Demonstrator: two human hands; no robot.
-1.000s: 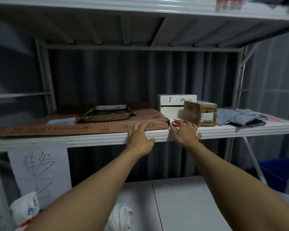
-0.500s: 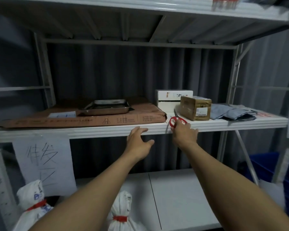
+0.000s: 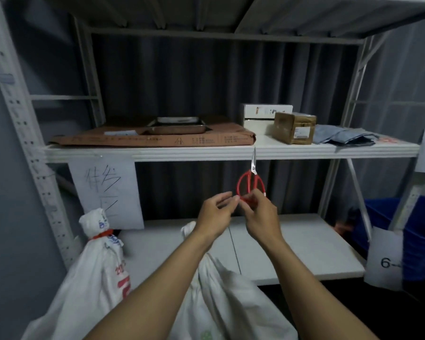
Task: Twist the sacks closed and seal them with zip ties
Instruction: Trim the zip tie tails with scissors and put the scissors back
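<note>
The right hand (image 3: 260, 214) grips red-handled scissors (image 3: 251, 182) by the bottom of the handle loops, blades shut and pointing straight up, their tip just in front of the edge of the middle shelf (image 3: 206, 152). The left hand (image 3: 215, 214) is beside it, fingers loosely curled with the fingertips at the lower left loop; whether they actually touch the handle cannot be told, and it holds nothing else that shows.

Two white sacks stand below. The left sack (image 3: 96, 261) leans at the near left, its neck bunched and bound with a red tie (image 3: 103, 233); its lower part is blurred and its printing cannot be read. The near sack (image 3: 226, 303) lies under the forearms, which cover most of its neck, so whether it is tied cannot be seen; only a white tuft (image 3: 188, 228) shows beside the left wrist. Its bottom is cut off by the frame.

On the middle shelf, a flat brown carton (image 3: 157, 139) lies to the left with a metal tray (image 3: 177, 125) on it; to the right are a white box (image 3: 265, 114), a brown box (image 3: 293, 127) in front of it, and folded grey bags (image 3: 341, 137). A paper sign (image 3: 106, 190) with handwriting hangs from the shelf edge. At the far right a blue bin (image 3: 420, 236) is half hidden behind a label (image 3: 384, 258) reading "6-", the rest cut off.
</note>
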